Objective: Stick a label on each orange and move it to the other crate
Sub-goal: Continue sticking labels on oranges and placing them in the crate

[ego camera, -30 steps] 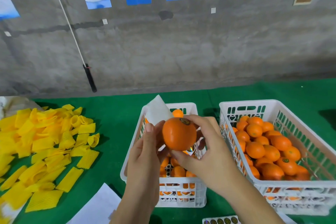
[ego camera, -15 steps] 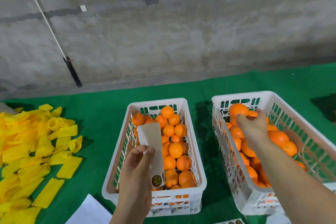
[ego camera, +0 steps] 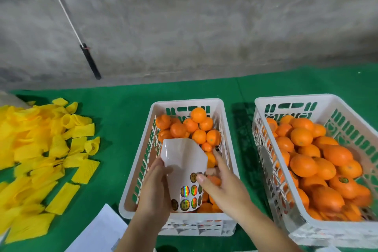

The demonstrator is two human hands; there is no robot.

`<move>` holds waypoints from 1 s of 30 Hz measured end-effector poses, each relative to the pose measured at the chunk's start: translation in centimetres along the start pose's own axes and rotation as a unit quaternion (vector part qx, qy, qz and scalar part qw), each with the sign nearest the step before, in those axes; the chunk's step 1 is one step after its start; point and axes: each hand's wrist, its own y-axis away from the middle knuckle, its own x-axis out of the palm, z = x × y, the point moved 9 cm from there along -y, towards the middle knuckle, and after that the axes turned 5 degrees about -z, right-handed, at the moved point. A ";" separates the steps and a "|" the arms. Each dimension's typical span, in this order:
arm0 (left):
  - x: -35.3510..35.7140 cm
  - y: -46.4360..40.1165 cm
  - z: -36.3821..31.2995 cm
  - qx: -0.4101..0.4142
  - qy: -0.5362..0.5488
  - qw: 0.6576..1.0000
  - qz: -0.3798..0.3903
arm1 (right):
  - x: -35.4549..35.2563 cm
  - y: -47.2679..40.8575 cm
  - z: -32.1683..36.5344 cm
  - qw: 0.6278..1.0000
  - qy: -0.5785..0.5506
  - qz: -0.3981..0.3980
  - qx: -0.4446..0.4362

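White label sheet point(ego camera: 184, 161) in left hand point(ego camera: 154, 192), right hand point(ego camera: 222, 186) at its stickers point(ego camera: 189, 191)

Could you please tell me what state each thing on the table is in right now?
Label sheet: curled, mostly peeled bare, labels left at its near end, held by the left hand.
Right hand: thumb at a label on the sheet's edge.
Middle crate: part full of oranges.
Right crate: heaped with oranges, at least one labelled.
Yellow foam sleeves: loose pile, unused.
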 end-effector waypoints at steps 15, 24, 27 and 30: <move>-2.4 -11.8 0.5 0.184 -0.674 0.711 -0.074 | -2.0 0.2 -1.9 0.975 0.015 -0.219 -0.017; -3.9 -12.6 9.5 0.007 -0.808 0.580 0.105 | -1.6 0.1 -1.9 0.980 0.055 -0.192 -0.007; -4.0 -12.8 9.1 0.033 -0.824 0.557 0.095 | -1.7 0.2 -1.7 0.980 0.062 -0.189 -0.013; -4.2 -13.1 9.7 0.024 -0.842 0.529 0.104 | -1.6 0.3 -1.6 0.981 0.061 -0.183 -0.017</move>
